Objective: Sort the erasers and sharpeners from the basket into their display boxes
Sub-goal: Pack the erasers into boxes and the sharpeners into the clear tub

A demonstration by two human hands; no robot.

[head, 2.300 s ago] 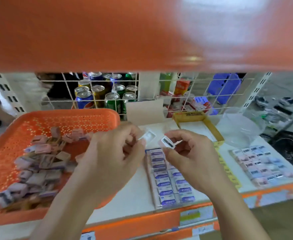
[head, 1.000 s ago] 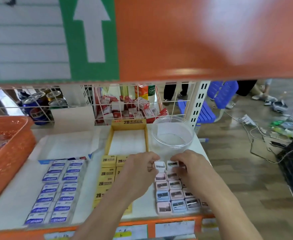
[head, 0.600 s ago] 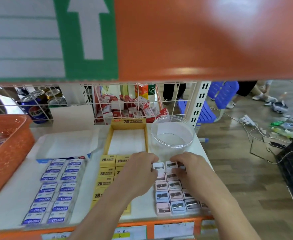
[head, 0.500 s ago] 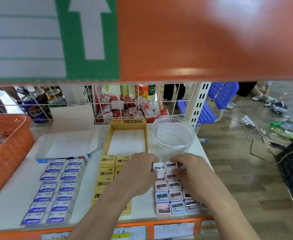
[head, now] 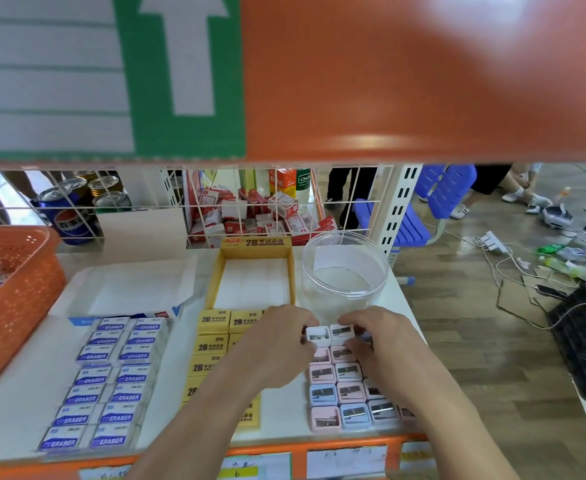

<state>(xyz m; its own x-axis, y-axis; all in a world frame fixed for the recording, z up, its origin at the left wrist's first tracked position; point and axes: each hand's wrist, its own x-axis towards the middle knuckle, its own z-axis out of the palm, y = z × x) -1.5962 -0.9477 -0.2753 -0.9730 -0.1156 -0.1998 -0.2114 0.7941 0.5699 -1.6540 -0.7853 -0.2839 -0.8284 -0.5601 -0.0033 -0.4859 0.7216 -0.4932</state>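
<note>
Head view. Since 2.3 s ago the camera has swung right: the orange basket (head: 18,306), then filling the left foreground, now sits at the left edge. Then, both hands held sharpeners in the air above the blue erasers. Now they are down at the far end of the sharpener grid (head: 348,393), on the shelf (head: 14,420) near its right front. Against half a second ago nothing has visibly shifted.

The left hand (head: 277,344) has its fingers and thumb curled on the white sharpener (head: 318,336), which heads the grid's left column. The right hand (head: 385,344) pinches the second sharpener (head: 341,331), touching the first on its right. Both sharpeners rest on the shelf in line with the pink, blue and white ones below them.

The blue erasers (head: 111,379) lie in two columns left of centre, each wrapper reading "ERASER". The yellow erasers (head: 213,344) read "2B" and "ERASER"; the left forearm covers part of them. Behind them stands the open yellow box (head: 255,243), its header printed "2B" followed by Chinese characters. A clear tub (head: 345,268) stands to its right.

Behind the wire mesh (head: 139,209) is a blue Pepsi can (head: 68,218) with Chinese lettering, beside red-and-white cartons (head: 250,216) whose print is too small to read. A green sign (head: 184,57) with a white up-arrow hangs overhead. The handwriting on the shelf-edge tags (head: 255,467) is illegible.
</note>
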